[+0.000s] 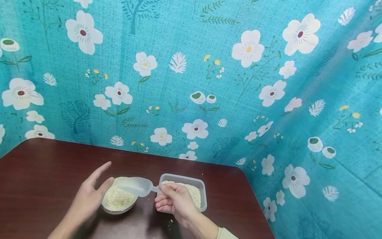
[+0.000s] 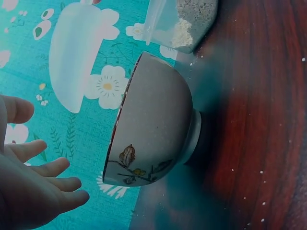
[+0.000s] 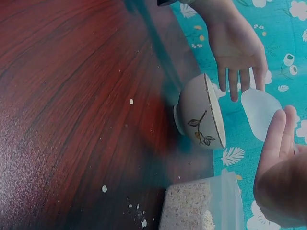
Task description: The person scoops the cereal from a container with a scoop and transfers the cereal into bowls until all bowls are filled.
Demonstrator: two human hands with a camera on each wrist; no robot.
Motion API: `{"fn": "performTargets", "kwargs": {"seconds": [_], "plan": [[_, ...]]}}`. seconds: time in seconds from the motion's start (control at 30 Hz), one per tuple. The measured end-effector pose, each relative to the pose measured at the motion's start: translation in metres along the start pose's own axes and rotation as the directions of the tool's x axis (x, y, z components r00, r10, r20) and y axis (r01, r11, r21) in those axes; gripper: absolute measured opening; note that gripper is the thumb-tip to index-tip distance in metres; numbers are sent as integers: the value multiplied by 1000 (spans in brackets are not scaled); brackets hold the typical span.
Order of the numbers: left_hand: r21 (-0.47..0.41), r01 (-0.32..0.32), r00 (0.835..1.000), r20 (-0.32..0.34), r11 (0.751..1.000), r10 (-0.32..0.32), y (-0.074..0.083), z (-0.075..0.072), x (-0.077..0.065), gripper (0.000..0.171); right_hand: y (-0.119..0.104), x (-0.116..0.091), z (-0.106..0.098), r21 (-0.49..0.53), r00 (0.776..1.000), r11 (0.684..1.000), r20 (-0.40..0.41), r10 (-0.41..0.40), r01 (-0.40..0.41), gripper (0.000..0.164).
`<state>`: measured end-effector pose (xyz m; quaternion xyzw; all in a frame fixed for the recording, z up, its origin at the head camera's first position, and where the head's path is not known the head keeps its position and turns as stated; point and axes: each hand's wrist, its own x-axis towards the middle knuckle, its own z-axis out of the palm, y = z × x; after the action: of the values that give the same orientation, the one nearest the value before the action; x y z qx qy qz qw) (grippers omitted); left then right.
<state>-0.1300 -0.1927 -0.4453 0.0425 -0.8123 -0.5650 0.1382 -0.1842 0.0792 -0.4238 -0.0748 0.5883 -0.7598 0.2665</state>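
Observation:
My right hand (image 1: 179, 201) pinches the handle of a translucent white plastic scoop (image 1: 140, 187), whose bowl end reaches left over a china bowl (image 1: 120, 209). Pale oat flakes (image 1: 119, 198) fill much of that bowl. In the left wrist view the scoop (image 2: 74, 52) hangs above the rim of the bowl (image 2: 153, 115), which has a leaf-and-twig pattern on its side. Beside the bowl's left rim is my left hand (image 1: 88, 194), fingers extended and holding nothing. The left hand (image 3: 240, 45) appears beyond the bowl in the right wrist view, its fingers straight.
A clear plastic tub (image 1: 205, 199) of oat flakes stands right of the bowl, partly behind my right hand. Loose flakes (image 3: 104, 189) are scattered on the dark red wooden table (image 1: 53, 172). A turquoise flowered cloth (image 1: 167, 99) hangs along the back and right edges.

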Motion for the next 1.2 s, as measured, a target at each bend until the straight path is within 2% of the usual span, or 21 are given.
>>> {"fn": "performTargets", "kwargs": {"seconds": [0.23, 0.37, 0.67, 0.87, 0.97, 1.2], "plan": [[-26, -18, 1000, 23, 999, 19, 5, 8, 1, 62, -2, -3, -11, -23, 1000, 1000, -20, -12, 11, 29], [-55, -50, 998, 23, 997, 51, 8, 14, 4, 61, -3, -6, -18, -32, 999, 999, -35, -30, 29, 26], [-50, -39, 997, 70, 998, 43, 13, 29, 8, 61, -11, -17, -41, -63, 998, 997, -58, -39, 35, 30], [-48, -23, 995, 100, 999, 28, 19, 43, 8, 59, -15, -27, -61, -67, 996, 997, -84, -40, 35, 31], [-77, -21, 993, 113, 997, 30, 21, 51, 9, 60, -16, -33, -72, -78, 993, 996, -105, -52, 44, 31], [-136, -51, 986, 148, 989, 71, 25, 72, 11, 59, -16, -48, -99, -102, 984, 993, -165, -68, 52, 27]]}}
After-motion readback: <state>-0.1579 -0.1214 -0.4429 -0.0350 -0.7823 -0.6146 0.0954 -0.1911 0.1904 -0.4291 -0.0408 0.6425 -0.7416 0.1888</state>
